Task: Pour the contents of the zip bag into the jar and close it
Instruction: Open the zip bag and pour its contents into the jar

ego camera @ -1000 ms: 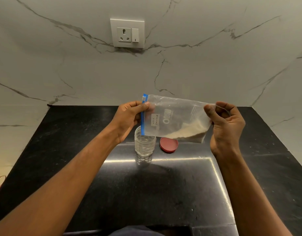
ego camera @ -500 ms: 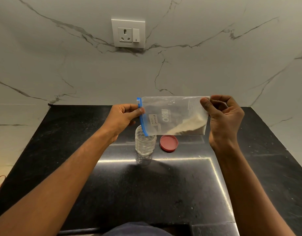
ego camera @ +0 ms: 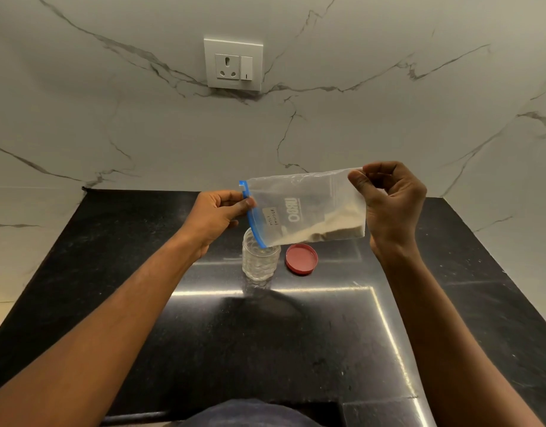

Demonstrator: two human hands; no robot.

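Note:
A clear zip bag (ego camera: 302, 208) with a blue zipper strip lies sideways in the air, pale powder heaped in its lower right corner. My left hand (ego camera: 217, 215) pinches the blue zipper end. My right hand (ego camera: 389, 204) pinches the bag's far upper corner. The zipper's lower tip hangs just over the mouth of a clear ribbed jar (ego camera: 260, 260) standing uncapped on the black counter (ego camera: 296, 340). The red lid (ego camera: 301, 259) lies flat right of the jar.
A marble wall with a white socket and switch plate (ego camera: 233, 64) rises behind the counter. The counter's left and right edges meet pale marble sides. A dark garment shows at the bottom edge.
The bag's zipper end has dropped lower toward the jar mouth while my right hand lifted the far end, tilting the bag. The powder has slid slightly along the bottom edge.

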